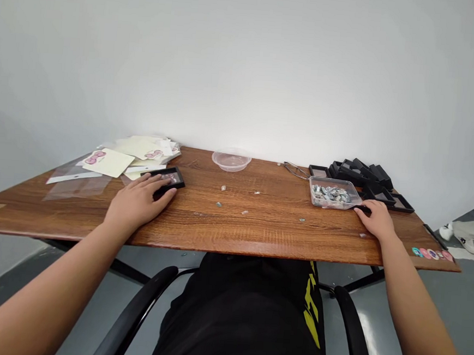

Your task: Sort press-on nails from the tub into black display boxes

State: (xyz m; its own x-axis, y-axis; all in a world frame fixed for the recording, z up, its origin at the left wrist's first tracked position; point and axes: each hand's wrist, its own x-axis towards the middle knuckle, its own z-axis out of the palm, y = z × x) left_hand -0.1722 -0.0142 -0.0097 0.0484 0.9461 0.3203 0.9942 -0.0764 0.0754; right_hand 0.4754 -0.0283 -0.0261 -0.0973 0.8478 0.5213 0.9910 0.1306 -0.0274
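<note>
At the left of the table, my left hand point(143, 197) lies over a small black box point(174, 178) with a clear window and something pinkish inside. Its fingers reach across the box and the thumb lies along the near side. On the right, the fingers of my right hand point(375, 217) close around a black piece point(363, 209), seemingly another small box, mostly hidden by the hand. Just beyond it stands a clear plastic container point(315, 202) holding many small silvery wrapped pieces point(331, 194).
Several black boxes point(360, 173) are piled at the back right, beside metal tweezers point(296, 170). A round clear lid or dish point(231, 160) sits at the back. Cream cards point(113, 162) and clear bags point(76, 187) lie at left. Tiny clear bits dot the brown table point(225, 226).
</note>
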